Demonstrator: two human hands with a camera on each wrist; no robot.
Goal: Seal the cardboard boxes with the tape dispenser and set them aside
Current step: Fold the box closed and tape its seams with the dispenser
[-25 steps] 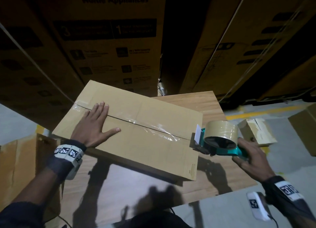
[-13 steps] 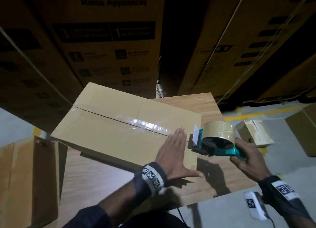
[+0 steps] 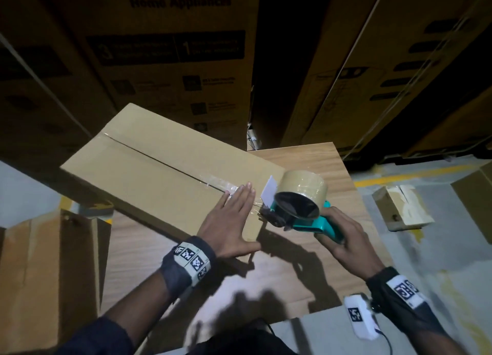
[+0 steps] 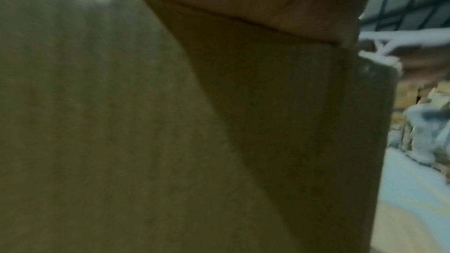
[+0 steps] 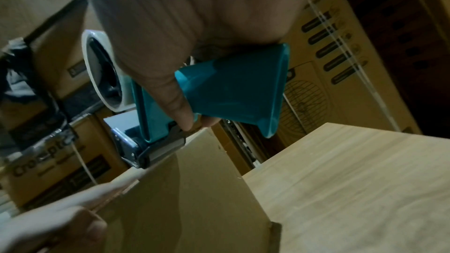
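Observation:
A flat brown cardboard box [image 3: 159,173] lies on the wooden table [image 3: 314,165], clear tape running along its centre seam. My left hand [image 3: 231,219] lies flat with straight fingers on the box's near right end, pressing the tape down. My right hand [image 3: 343,237] grips the teal handle of the tape dispenser [image 3: 298,208], whose blade end sits at the box's right edge. In the right wrist view the dispenser [image 5: 219,91] meets the box's top edge [image 5: 194,189]. The left wrist view shows only blurred cardboard [image 4: 121,122] close up.
Tall stacked appliance cartons [image 3: 173,61] wall off the far side. An open carton [image 3: 48,274] stands at the left of the table. A small taped box [image 3: 402,208] and another carton [image 3: 476,195] sit on the floor at the right.
My left hand slid from the box's left end along the taped seam to its right end beside the dispenser. The dispenser has stayed at the box's right edge.

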